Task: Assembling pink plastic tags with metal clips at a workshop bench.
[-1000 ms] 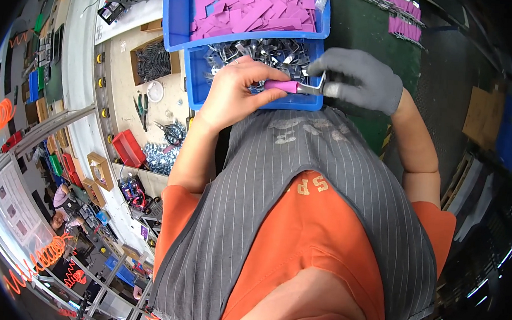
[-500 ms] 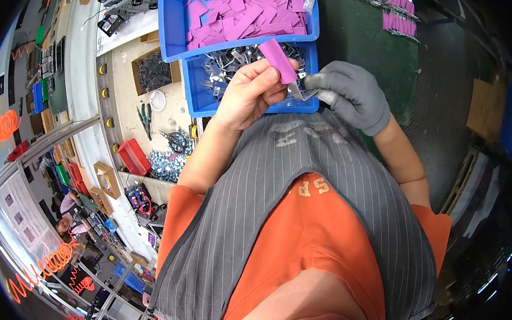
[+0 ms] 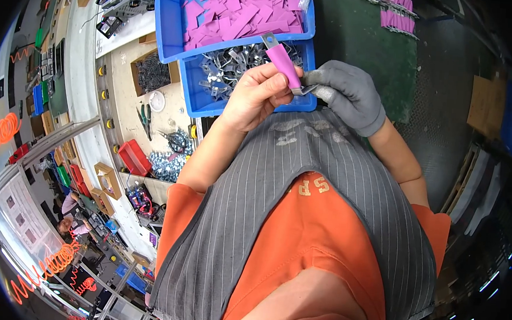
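Between the fingers of my bare left hand (image 3: 256, 95) is a purple sleeve (image 3: 284, 61). A metal bracket (image 3: 270, 40) runs through it, its holed tip sticking out at the far end. My gloved right hand (image 3: 351, 94) pinches the bracket's bent near end. Both hands are closed, in front of a blue bin of metal brackets (image 3: 220, 71). Just beyond it, a second blue bin (image 3: 172, 23) holds a heap of flat purple sleeves (image 3: 241, 12).
Sleeved brackets (image 3: 398, 21) lie in rows on the green surface (image 3: 362, 46) at the far right. On the left bench are pliers (image 3: 145, 121), a red bin (image 3: 133, 157) and a cardboard box (image 3: 154, 73). Another person (image 3: 67, 222) is at the far left.
The purple sleeve has slid down along the bracket toward my right hand, and the bracket's holed tip now shows past its far end. Both hands have shifted slightly.
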The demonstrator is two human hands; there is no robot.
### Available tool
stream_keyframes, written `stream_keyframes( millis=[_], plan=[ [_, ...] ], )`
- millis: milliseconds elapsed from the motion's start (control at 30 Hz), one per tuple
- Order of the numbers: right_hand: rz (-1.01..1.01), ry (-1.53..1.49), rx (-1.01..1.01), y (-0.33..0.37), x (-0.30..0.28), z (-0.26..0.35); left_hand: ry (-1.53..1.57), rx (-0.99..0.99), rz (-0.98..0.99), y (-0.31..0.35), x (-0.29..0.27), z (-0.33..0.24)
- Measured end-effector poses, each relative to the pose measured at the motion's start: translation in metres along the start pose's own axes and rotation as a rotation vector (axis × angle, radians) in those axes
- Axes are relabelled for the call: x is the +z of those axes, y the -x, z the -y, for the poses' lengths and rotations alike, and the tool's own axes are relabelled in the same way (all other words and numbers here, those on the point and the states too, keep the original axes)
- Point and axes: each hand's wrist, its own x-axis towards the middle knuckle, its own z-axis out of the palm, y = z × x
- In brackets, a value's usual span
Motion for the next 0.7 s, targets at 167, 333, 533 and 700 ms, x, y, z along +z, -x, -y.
stream_keyframes(
  millis=[167,333,533,700],
  plan=[
    [-0.007,-0.003,0.003,0.001,-0.001,-0.002,-0.001,-0.012,-0.019,-0.001,-0.001,0.003],
    [-0.126,0.03,0.081,0.001,0.001,-0.004,-0.034,-0.03,-0.041,-0.005,-0.004,0.006],
    [-0.151,0.019,0.088,0.004,-0.003,-0.012,-0.028,-0.057,-0.063,-0.013,-0.006,0.01],
    [-0.2,-0.042,0.158,0.011,-0.012,-0.019,0.018,-0.081,-0.067,-0.025,-0.001,0.011]
  ],
)
